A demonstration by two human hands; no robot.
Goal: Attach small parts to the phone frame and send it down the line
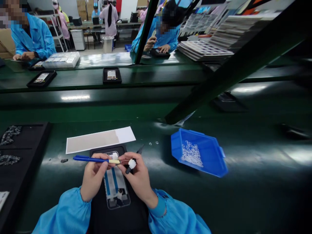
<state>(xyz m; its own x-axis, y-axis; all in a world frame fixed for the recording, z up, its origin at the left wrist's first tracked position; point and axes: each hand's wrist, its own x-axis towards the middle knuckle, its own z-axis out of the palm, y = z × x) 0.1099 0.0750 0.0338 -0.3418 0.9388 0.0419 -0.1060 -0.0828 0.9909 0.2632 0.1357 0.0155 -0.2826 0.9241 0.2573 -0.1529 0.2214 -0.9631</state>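
Setting: factory floor, long dark green counter (243, 195) with a conveyor belt (151, 78) running across behind it; people in blue smocks (36, 37) seated on the far side.

Belt load: two black trays (112, 75), each carrying a phone part, well apart from one another.

Stacked trays (207, 48): upper right, beyond the belt.

Black mat (21, 152): left edge of counter, small dark parts lying on it.

Blue bin (198, 156): right of the hands, tilted, small white pieces inside. Open counter lies between bin and hands, and more to the right of the bin.

Paper sheet (99, 139): tan and white strip, flat, just beyond the hands.

Work tray (122, 208): black, at near edge between the sleeves, holding a phone frame (115, 188) lying flat, lengthwise toward the person.

Left hand (94, 175): grip closed on a blue pen-shaped tool (92, 159), held level above the phone frame, its pale tip pointing right and meeting the fingers of the other hand.

Right hand (137, 174): grip closed on a small black tool with a white cap (131, 164), thumb and forefinger pinched at the blue tool's tip.

Two tiny white bits (153, 143): loose on counter between sheet and bin.
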